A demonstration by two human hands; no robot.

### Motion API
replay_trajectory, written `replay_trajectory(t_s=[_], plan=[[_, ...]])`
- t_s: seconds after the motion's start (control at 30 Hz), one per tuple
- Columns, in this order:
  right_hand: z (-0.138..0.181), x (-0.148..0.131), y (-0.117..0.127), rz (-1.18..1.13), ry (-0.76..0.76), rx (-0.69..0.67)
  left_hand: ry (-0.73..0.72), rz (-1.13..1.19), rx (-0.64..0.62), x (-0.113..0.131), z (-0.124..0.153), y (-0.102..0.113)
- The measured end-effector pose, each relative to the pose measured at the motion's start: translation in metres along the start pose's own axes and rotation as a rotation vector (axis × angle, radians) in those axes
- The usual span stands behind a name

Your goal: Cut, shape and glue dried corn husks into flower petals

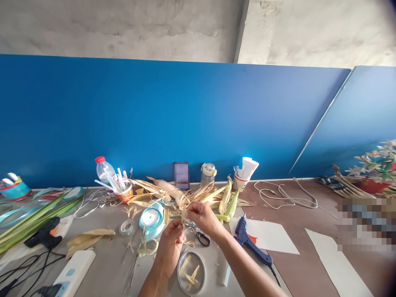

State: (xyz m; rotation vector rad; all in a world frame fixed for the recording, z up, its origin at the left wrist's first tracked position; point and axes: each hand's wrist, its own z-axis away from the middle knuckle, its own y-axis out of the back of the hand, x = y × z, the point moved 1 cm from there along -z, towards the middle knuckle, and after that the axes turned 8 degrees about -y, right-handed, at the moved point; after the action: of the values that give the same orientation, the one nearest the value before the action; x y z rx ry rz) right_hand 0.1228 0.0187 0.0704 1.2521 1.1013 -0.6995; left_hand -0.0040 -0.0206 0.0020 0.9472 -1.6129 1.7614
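Observation:
Between my two hands is a narrow strip of dried corn husk (183, 213), held upright. My left hand (171, 241) pinches its lower end with thumb and fingertips. Higher up, the fingers of my right hand (202, 218) are closed on the same strip. Scissors with a black handle (203, 239) lie just below my right hand. Beneath my hands stands a round clear dish (204, 274) with several husk pieces in it. A roll of light blue ribbon (151, 218) sits left of my hands. Behind them lies a heap of dried husks (168, 189).
On the right, a blue glue gun (255, 247) rests beside white paper (275, 235). At the left are a black glue gun (45, 233), green leaves (31, 222) and a power strip (76, 272). A bottle (104, 169) and cups of sticks (125, 194) stand along the blue partition (185, 111).

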Motion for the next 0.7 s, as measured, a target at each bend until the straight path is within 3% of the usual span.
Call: replay_trajectory(t_s=[0.3, 0.7], plan=[[0.002, 0.011, -0.017, 0.084, -0.005, 0.045, -0.012, 0.027, 0.021, -0.004, 0.0, 0.001], [-0.002, 0.016, -0.019, 0.175, 0.025, 0.101, -0.007, 0.04, 0.079, -0.002, 0.002, -0.002]])
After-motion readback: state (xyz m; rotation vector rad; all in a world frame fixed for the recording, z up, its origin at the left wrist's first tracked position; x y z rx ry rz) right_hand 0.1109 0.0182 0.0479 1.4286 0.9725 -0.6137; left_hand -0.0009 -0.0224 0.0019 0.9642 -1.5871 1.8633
